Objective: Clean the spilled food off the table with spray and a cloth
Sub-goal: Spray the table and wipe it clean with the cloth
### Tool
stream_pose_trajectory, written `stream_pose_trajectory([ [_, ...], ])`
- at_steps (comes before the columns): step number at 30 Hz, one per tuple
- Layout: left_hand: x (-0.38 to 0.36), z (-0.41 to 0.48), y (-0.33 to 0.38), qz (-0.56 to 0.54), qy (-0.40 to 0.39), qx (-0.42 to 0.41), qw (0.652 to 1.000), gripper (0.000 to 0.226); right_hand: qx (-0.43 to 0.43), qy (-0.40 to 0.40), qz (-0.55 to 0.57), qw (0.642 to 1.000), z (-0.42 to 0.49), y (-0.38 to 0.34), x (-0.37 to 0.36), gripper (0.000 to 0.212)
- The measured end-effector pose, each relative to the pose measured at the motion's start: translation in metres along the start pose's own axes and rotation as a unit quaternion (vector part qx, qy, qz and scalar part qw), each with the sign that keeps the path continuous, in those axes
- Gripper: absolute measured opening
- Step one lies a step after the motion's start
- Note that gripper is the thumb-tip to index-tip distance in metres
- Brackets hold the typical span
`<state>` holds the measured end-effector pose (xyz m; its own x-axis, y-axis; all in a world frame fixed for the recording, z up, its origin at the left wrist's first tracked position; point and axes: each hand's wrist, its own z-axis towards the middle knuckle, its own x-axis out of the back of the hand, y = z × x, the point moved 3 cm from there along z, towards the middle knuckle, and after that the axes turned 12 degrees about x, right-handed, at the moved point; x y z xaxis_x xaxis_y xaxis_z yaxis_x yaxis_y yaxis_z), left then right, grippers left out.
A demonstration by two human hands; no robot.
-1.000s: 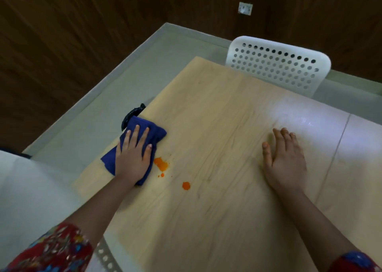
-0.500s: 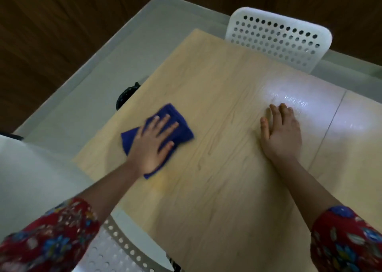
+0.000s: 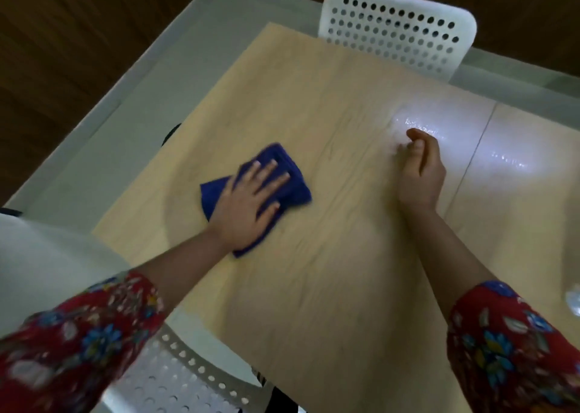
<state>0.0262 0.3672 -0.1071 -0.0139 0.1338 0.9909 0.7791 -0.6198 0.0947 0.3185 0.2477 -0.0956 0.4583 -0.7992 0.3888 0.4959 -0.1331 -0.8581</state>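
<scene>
Left hand (image 3: 248, 205) flat, fingers spread straight, pressing the blue cloth (image 3: 295, 190) onto the table (image 3: 329, 287), left of frame centre. Right hand (image 3: 420, 174), right of centre, rests clenched, apparently empty; the view is blurred.

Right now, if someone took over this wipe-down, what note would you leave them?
Left hand: fingers flat, pressing the blue cloth on the table.
Right hand: fingers curled, holding nothing, resting on the table beside a wet-looking sheen.
Done: no food shows on the visible wood.
Left: check under the cloth, dry the sheen; spray bottle not clearly in view.
</scene>
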Motion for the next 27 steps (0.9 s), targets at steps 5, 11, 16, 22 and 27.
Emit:
stream_pose_trajectory([
  [5,0.003,0.077,0.091,-0.043,0.025,0.13,0.99,0.058,-0.062,0.051,0.173,0.982,0.008,0.008,0.006,0.036],
  [11,-0.011,-0.013,0.164,-0.037,0.002,-0.123,0.992,0.055,-0.079,0.15,0.029,0.985,-0.064,0.008,0.083,0.034],
  [16,-0.003,0.043,0.142,-0.05,0.006,0.085,0.995,0.056,-0.048,0.231,0.021,0.972,-0.101,0.017,0.103,0.036],
  [22,-0.017,-0.016,0.248,-0.049,-0.031,-0.068,0.996,0.058,-0.043,0.255,0.074,0.963,-0.099,0.02,0.104,0.036],
  [27,-0.02,-0.121,0.174,-0.063,-0.036,-0.1,0.992,0.056,-0.04,0.177,0.012,0.983,-0.1,0.023,0.104,0.039],
])
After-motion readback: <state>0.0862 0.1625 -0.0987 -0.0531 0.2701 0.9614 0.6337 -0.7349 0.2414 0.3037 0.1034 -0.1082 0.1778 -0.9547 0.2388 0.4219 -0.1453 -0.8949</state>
